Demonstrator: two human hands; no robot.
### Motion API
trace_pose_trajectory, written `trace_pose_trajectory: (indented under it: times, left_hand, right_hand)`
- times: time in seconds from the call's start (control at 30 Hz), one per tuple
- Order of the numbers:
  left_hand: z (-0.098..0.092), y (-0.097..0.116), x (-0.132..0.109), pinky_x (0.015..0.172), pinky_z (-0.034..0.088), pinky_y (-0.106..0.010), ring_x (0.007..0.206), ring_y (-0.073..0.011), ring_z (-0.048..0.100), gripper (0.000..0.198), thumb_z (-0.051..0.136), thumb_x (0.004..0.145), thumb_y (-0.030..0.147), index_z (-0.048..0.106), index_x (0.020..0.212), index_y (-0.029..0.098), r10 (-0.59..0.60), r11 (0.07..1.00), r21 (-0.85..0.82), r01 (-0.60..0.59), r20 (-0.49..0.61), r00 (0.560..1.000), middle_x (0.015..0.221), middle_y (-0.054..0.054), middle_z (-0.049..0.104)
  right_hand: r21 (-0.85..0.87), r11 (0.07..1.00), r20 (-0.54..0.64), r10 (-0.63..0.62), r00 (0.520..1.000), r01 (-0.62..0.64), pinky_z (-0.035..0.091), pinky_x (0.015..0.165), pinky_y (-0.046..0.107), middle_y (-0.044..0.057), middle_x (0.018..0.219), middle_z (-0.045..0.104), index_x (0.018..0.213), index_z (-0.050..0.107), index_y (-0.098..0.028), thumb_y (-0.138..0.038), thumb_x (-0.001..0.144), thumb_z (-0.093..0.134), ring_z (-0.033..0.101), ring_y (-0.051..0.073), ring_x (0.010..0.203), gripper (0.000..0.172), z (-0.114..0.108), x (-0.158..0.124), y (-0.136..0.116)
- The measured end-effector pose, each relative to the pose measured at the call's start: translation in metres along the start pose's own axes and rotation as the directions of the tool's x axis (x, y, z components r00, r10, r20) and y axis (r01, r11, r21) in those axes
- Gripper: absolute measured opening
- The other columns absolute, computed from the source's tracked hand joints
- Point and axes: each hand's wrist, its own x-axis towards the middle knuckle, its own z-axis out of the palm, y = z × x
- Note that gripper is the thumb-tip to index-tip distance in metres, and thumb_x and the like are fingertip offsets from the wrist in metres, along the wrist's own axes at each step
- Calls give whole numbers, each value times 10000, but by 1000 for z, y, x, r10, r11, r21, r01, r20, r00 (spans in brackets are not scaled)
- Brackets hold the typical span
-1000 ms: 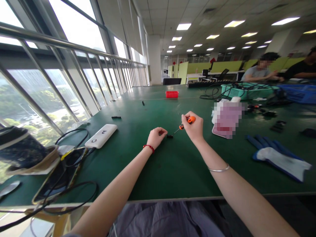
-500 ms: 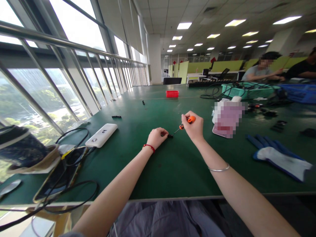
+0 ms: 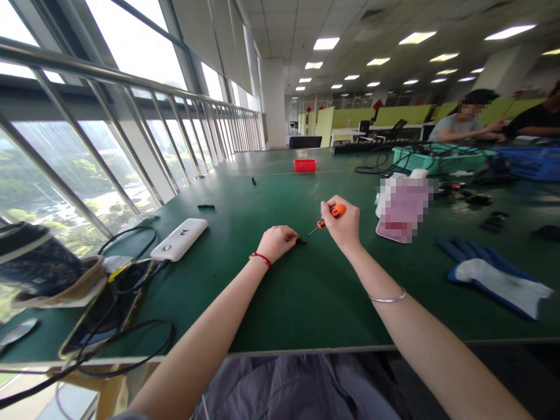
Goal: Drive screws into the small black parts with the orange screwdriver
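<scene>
On the green table (image 3: 262,309), my left hand (image 3: 276,242) pinches a small black part (image 3: 301,240) whose right end sticks out past the fingertips. What exactly the part is cannot be made out. My right hand (image 3: 345,221) is closed around the orange and black handle of a screwdriver (image 3: 336,211). The thin metal shaft slants down to the left, and its tip is close to the part's right end; whether they touch is unclear. Farther off, a red bin (image 3: 305,165) stands beyond both hands. Another small black piece (image 3: 206,206) lies to the left.
A white power bank (image 3: 180,239), a phone (image 3: 107,309), cables and a dark cup (image 3: 39,256) occupy the left side. To the right are a pink phone-like object (image 3: 405,213), a blue and white glove (image 3: 499,280) and a green basket (image 3: 444,160). Two people sit beyond.
My left hand and wrist have shifted very slightly left, with the black part still in the fingers. The screwdriver stays in my right hand, almost unmoved. A person's raised hand at far right has lowered.
</scene>
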Motion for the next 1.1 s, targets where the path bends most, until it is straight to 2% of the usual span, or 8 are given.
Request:
trace_pose_trajectory:
  times: [0.2, 0.57, 0.9, 1.1]
  left_hand:
    - [-4, 3, -1, 708, 482, -245, 769, -157, 634, 222, 521, 751, 182, 728, 830, 206, 35, 997, 68, -36, 17, 999, 871, -10, 712]
    - [-8, 6, -5, 666, 460, -239, 805, -152, 625, 208, 544, 750, 247, 728, 848, 252, 8, 995, 102, -9, 6, 1000, 904, 35, 709]
    - [-8, 0, -7, 680, 463, -229, 792, -142, 627, 187, 564, 766, 263, 703, 889, 239, -44, 999, 16, 44, 2, 999, 892, 20, 697]
    - [-1, -5, -4, 718, 468, -247, 780, -139, 616, 223, 509, 842, 308, 714, 888, 235, -48, 997, -56, 46, -33, 998, 952, 2, 683]
  right_hand:
    - [-5, 1000, -2, -3, 1000, 3, 357, 537, 237, -37, 479, 460, 549, 433, -212, -311, 786, 527, 467, 112, 487, 273, 0, 0, 1]
    - [-6, 1000, 1, -4, 1000, 4, 347, 536, 227, -43, 477, 444, 549, 428, -208, -304, 784, 523, 447, 104, 489, 272, 0, 0, 1]
    - [15, 1000, -14, -6, 1000, 6, 354, 542, 227, -42, 482, 457, 554, 439, -207, -304, 790, 524, 464, 103, 491, 269, -1, 0, 0]
    - [21, 1000, -11, -2, 1000, 2, 361, 545, 229, -39, 482, 462, 550, 439, -206, -300, 788, 528, 473, 105, 489, 271, 0, 0, -1]
